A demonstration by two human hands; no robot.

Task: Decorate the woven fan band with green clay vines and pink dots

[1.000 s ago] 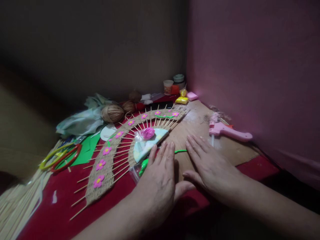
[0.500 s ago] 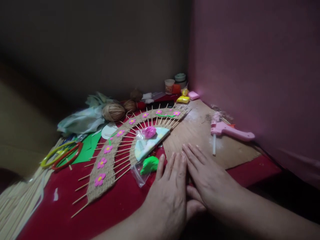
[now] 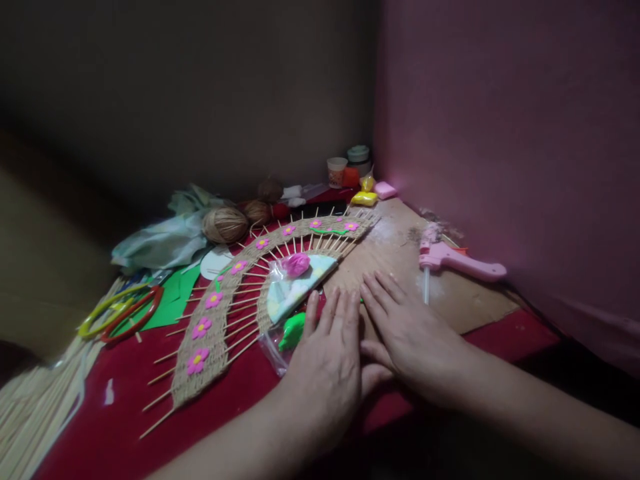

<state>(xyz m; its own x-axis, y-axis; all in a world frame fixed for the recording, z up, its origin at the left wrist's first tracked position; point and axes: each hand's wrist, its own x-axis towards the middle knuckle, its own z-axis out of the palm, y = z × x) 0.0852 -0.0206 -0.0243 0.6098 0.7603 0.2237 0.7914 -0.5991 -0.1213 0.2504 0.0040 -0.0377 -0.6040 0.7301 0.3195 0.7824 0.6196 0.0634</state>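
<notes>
Wooden board (image 3: pixel 400 257) bears both hands (image 3: pixel 330 360) (image 3: pixel 410 333) flat, fingers spread, pressing a barely visible green strip lying left-right.

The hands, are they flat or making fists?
Flat. The left hand and right hand lie side by side, palms down, fingers straight, on the board.

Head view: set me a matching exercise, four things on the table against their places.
Things:
1. glue gun
2. twine ball
3. green clay lump
4. plastic rings

Places:
A. in a clear bag by the left hand
B. far left, on green paper
C. by the pink wall, past the right hand
D. behind the woven arc

Pairs: 1-C, 2-D, 3-A, 4-B
</notes>
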